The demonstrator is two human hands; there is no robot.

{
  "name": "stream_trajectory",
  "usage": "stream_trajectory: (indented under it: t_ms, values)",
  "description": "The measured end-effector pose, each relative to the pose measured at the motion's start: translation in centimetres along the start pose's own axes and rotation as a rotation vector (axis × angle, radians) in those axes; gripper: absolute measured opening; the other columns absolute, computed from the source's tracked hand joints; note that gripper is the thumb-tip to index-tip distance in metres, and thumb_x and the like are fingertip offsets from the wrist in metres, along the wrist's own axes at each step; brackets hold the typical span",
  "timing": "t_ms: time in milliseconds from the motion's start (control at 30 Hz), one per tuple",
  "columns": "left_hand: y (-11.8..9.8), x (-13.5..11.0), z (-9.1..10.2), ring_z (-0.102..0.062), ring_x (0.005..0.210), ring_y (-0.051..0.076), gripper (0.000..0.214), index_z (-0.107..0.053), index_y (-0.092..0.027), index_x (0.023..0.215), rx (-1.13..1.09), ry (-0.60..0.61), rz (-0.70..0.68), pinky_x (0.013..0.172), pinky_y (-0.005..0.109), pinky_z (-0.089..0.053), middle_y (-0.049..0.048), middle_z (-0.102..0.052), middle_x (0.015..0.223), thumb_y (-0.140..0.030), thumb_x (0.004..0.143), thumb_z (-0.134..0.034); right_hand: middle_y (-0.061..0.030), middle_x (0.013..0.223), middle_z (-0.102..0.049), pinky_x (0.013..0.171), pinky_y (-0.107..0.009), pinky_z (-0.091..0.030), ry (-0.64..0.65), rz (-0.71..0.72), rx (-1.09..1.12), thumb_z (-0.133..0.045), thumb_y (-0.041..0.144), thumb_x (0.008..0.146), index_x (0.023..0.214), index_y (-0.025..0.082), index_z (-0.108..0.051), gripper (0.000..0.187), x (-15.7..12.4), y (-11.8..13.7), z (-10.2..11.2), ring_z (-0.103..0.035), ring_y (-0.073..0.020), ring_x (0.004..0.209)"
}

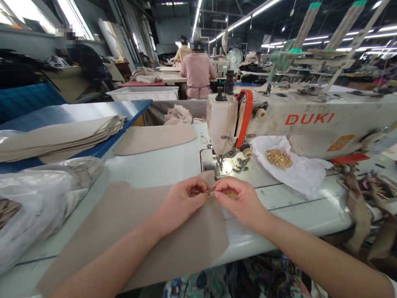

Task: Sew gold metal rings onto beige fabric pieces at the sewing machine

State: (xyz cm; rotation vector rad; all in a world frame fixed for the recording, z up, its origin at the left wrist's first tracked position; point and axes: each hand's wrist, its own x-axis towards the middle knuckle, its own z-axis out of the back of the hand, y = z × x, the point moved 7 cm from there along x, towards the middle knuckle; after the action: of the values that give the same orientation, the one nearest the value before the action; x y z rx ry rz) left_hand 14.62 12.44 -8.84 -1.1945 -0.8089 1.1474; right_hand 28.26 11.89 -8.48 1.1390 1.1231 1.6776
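Note:
My left hand (182, 200) and my right hand (240, 200) meet fingertip to fingertip over a beige fabric panel (149, 231) on the sewing table. Both pinch a small metal piece (211, 191) between them, just in front of the needle (221, 163) of the white sewing machine (297, 120). The beige panel lies flat under my left forearm, its upper corner near the presser foot. A heap of small gold metal rings (278, 158) lies on white paper (297, 171) to the right of the needle.
A stack of beige panels (58, 136) rests on a blue table at left, beside a plastic-wrapped bundle (34, 198). Another beige piece (155, 138) lies further back. Fabric straps (362, 207) hang at the right edge. People sit at machines in the background.

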Motion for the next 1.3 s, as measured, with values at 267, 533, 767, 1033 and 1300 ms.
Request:
stream_trajectory:
  t_ms: [267, 533, 767, 1033, 1300]
  values:
    - [0.1, 0.0, 0.0, -0.055, 0.067, 0.013, 0.014, -0.056, -0.017, 0.062, -0.137, -0.033, 0.006, 0.063, 0.024, -0.042, 0.0004, -0.063, 0.073, -0.024, 0.062, -0.068, -0.0013, 0.079, -0.066, 0.070, -0.025, -0.049, -0.068, -0.050, 0.132, -0.059, 0.014, 0.069, 0.064, 0.020, -0.058, 0.007, 0.2, -0.9, -0.1, -0.061, -0.0136, 0.074]
    - [0.9, 0.2, -0.2, -0.056, 0.067, 0.011, 0.018, -0.056, -0.017, 0.069, -0.271, -0.005, -0.023, 0.064, 0.022, -0.044, -0.0016, -0.062, 0.071, -0.021, 0.062, -0.072, -0.0009, 0.075, -0.066, 0.064, -0.022, -0.048, -0.128, 0.083, -0.009, -0.055, 0.009, 0.066, 0.061, 0.020, -0.055, 0.012, 0.2, -0.1, 0.0, -0.061, -0.0131, 0.072]
    - [1.0, 0.0, 0.4, -0.054, 0.062, 0.011, 0.014, -0.053, -0.018, 0.067, -0.094, -0.147, -0.106, 0.059, 0.022, -0.042, -0.0025, -0.060, 0.067, -0.018, 0.065, -0.066, -0.0022, 0.079, -0.067, 0.066, -0.022, -0.048, -0.112, 0.066, 0.020, -0.055, 0.011, 0.069, 0.065, 0.020, -0.059, 0.010, 0.1, -0.4, -0.5, -0.062, -0.0141, 0.076]
    - [0.8, -0.4, 0.9, -0.055, 0.063, 0.013, 0.014, -0.054, -0.019, 0.070, -0.017, -0.171, -0.124, 0.059, 0.024, -0.045, -0.0016, -0.059, 0.068, -0.024, 0.068, -0.066, 0.0008, 0.072, -0.066, 0.064, -0.023, -0.046, -0.061, -0.093, 0.116, -0.058, 0.018, 0.073, 0.077, 0.019, -0.063, 0.006, 0.1, -1.2, -0.5, -0.061, -0.0136, 0.068]
    - [0.8, -0.5, 0.8, -0.058, 0.064, 0.014, 0.009, -0.055, -0.020, 0.073, 0.075, -0.169, -0.152, 0.060, 0.024, -0.047, -0.0022, -0.060, 0.069, -0.024, 0.072, -0.062, 0.0020, 0.065, -0.059, 0.059, -0.022, -0.039, 0.002, -0.094, -0.022, -0.053, 0.019, 0.079, 0.072, 0.018, -0.063, 0.012, 0.1, -0.4, -0.8, -0.054, -0.0123, 0.063]
